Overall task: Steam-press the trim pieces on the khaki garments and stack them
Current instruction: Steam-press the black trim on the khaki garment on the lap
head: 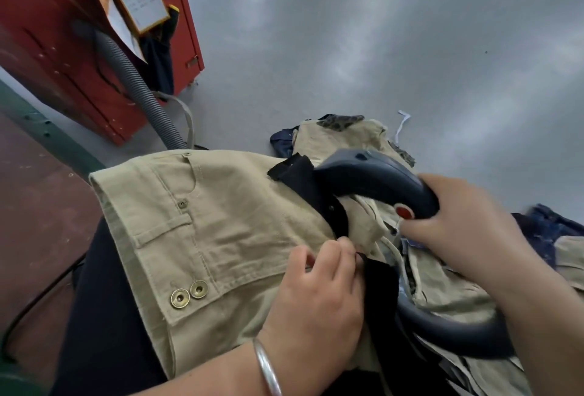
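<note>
Fingers of the left hand (pixel 319 294) curl into a pinching grip on the black trim piece (pixel 319 202), apparently to hold it flat on the khaki garment (pixel 202 231) in the lap. Just beyond, the right hand (pixel 458 231) wraps tightly round the steam iron (pixel 379 177), poised over that trim. Farther off, more khaki pieces (pixel 344 133) lie heaped on the grey floor (pixel 379 32).

Even, soft daylight; pale glare streaks on the grey floor (pixel 379 47); wide-angle bending at edges; slight overall softness.
</note>
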`<state>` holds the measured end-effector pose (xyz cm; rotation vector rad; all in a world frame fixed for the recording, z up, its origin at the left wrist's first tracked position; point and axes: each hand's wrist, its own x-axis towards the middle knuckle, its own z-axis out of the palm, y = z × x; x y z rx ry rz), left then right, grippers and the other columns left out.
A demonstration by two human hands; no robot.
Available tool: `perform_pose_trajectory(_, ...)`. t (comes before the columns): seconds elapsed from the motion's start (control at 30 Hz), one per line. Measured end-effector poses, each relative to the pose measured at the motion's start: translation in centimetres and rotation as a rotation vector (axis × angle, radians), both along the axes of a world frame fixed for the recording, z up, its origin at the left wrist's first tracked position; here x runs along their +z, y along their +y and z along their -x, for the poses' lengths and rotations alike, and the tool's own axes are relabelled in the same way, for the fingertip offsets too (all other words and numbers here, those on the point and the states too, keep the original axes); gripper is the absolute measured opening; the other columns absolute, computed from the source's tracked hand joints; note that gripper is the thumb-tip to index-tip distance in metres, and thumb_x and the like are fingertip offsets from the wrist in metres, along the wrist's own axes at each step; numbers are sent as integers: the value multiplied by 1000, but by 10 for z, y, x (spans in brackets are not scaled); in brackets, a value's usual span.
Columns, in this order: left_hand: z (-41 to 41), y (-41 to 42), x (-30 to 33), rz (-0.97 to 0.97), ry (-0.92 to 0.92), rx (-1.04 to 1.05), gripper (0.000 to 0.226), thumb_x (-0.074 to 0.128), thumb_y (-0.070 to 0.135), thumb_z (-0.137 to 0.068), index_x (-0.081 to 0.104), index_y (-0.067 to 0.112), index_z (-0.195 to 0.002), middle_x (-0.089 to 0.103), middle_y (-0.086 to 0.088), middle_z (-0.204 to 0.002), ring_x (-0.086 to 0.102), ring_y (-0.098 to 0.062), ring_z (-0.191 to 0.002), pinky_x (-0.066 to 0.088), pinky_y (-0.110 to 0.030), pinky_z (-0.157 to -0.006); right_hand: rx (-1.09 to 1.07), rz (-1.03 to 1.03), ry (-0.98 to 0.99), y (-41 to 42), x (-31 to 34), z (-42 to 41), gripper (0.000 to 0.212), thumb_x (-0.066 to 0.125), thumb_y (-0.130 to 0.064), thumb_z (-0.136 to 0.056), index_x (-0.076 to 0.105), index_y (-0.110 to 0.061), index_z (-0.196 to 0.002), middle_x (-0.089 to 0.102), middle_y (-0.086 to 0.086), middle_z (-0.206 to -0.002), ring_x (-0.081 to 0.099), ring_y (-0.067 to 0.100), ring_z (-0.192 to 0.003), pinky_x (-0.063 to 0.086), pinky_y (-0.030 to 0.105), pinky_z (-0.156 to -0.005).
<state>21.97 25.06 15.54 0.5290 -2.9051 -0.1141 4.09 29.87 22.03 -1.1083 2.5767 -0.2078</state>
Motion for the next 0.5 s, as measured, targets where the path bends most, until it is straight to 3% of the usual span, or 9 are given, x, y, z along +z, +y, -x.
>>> perform_pose_trajectory(0.23,0,2,-1,0,12,7,41,38,15,-83,70,7,-107,66,-13,-110,60,-25,-85,48,-32,-71,-49,135,103,-55,-9,22,16,68,-35,-82,56,-28,-90,56,-7,-70,57,27,-68,37,29,-57)
perform_pose_trajectory(0.37,2,2,-1,-16,37,29,37,41,14,-83,72,8,-102,67,-13,-107,61,-25,-82,48,-31,-68,-45,282,30,-27,20,26,24,67,-41,-68,60,-32,-89,62,-3,-59,65,24,-57,55,38,-59)
perform_pose_trajectory(0.43,3,2,-2,-14,51,25,37,42,15,-82,72,7,-103,68,-14,-106,62,-25,-81,48,-31,-67,9,250,0,-5,33,22,36,58,-52,-55,59,-38,-88,64,-9,-61,63,22,-49,55,41,-55)
perform_pose_trajectory(0.5,3,2,-3,-14,56,22,39,41,15,-82,71,6,-105,68,-14,-106,63,-25,-81,49,-31,-67,74,132,6,12,37,16,35,57,-53,-53,57,-41,-86,62,-17,-62,57,17,-44,53,41,-49)
